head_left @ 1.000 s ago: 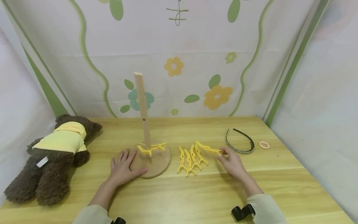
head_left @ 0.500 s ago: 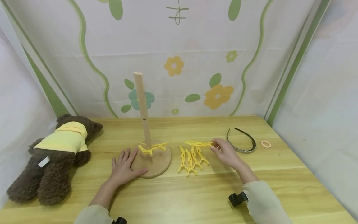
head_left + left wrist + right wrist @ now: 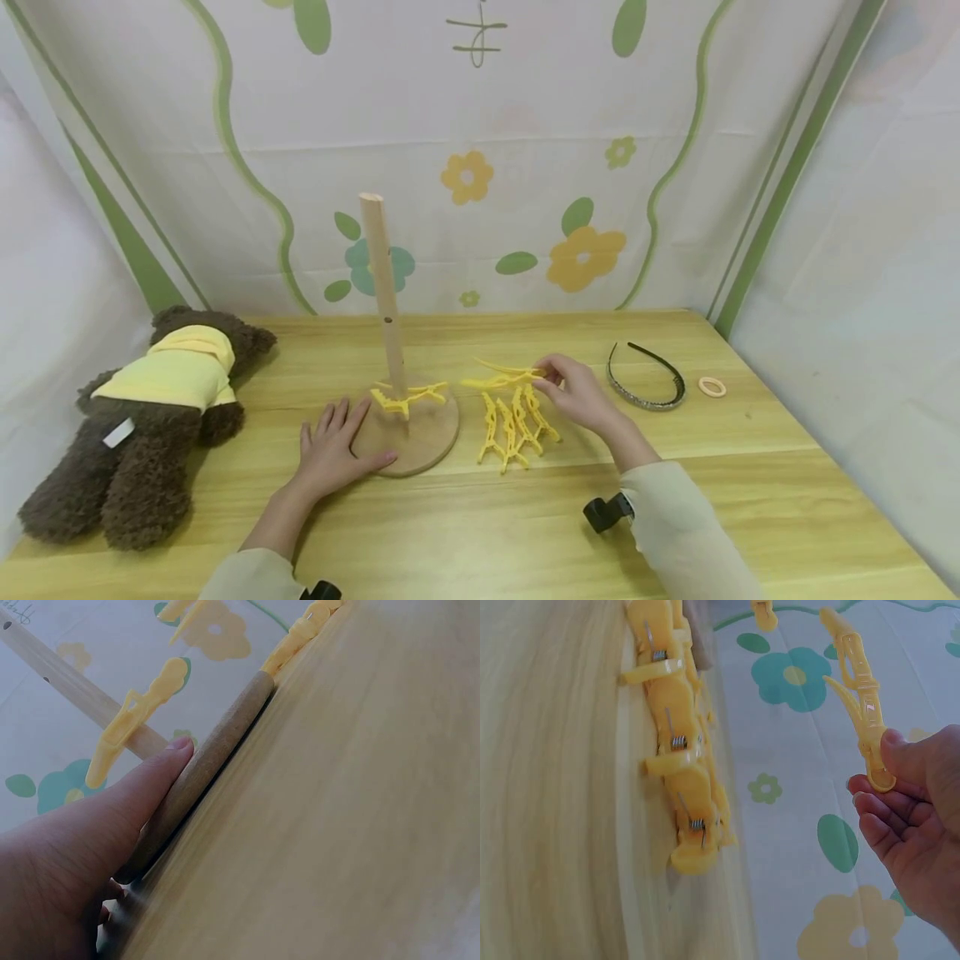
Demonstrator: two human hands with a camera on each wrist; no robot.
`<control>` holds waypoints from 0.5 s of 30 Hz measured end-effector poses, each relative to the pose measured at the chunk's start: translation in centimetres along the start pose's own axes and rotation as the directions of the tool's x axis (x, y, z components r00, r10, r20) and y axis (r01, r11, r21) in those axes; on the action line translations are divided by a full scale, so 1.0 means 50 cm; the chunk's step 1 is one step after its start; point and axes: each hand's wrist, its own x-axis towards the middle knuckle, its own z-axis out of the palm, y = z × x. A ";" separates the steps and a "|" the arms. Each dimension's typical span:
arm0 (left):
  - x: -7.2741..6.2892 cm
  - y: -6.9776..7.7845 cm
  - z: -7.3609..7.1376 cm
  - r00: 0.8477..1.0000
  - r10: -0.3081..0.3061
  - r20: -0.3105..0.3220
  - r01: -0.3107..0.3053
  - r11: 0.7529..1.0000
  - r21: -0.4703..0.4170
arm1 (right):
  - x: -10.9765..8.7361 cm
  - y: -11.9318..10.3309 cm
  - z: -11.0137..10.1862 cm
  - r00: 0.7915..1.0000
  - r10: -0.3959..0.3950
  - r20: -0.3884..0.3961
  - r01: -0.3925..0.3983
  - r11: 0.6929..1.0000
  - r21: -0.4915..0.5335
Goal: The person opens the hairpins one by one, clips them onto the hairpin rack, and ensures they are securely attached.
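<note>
Right hand (image 3: 576, 392) pinches clip (image 3: 869, 709); other clips (image 3: 673, 706) just beside it. Left hand (image 3: 330, 448) rests spread on base (image 3: 423, 442); best pressed steady.

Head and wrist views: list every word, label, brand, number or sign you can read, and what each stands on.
None reads for certain.
Backdrop: dark character-like strokes running to the head view's top edge, unreadable.
Bear tag: too small to read.
Held clip: a blurred mark like "Z", uncertain.

A plush bear (image 3: 150, 400) lies left — a headband (image 3: 651, 405) and what seems a ring (image 3: 712, 394), right.
</note>
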 end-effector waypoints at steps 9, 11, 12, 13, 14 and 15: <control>0.003 -0.005 0.000 1.000 0.004 0.004 -0.003 1.000 -0.002 | 0.037 -0.039 0.026 1.000 -0.021 0.018 0.020 0.998 0.054; 0.003 -0.005 -0.001 1.000 0.001 0.007 -0.001 1.000 -0.008 | 0.046 -0.048 0.034 0.999 -0.039 0.025 0.038 0.998 0.055; 0.003 -0.006 -0.001 1.000 -0.001 0.011 0.001 1.000 -0.008 | 0.051 -0.053 0.038 0.999 -0.047 0.028 0.045 0.997 0.057; 0.002 -0.006 0.000 1.000 -0.005 0.014 0.005 1.000 -0.011 | 0.055 -0.057 0.043 0.998 -0.056 0.030 0.054 0.997 0.055; 0.002 -0.007 0.000 1.000 -0.007 0.018 0.007 1.000 -0.015 | 0.060 -0.062 0.048 0.997 -0.065 0.032 0.063 0.996 0.055; 0.001 -0.007 -0.001 1.000 -0.008 0.019 0.008 1.000 -0.019 | 0.064 -0.067 0.053 0.997 -0.075 0.033 0.073 0.996 0.053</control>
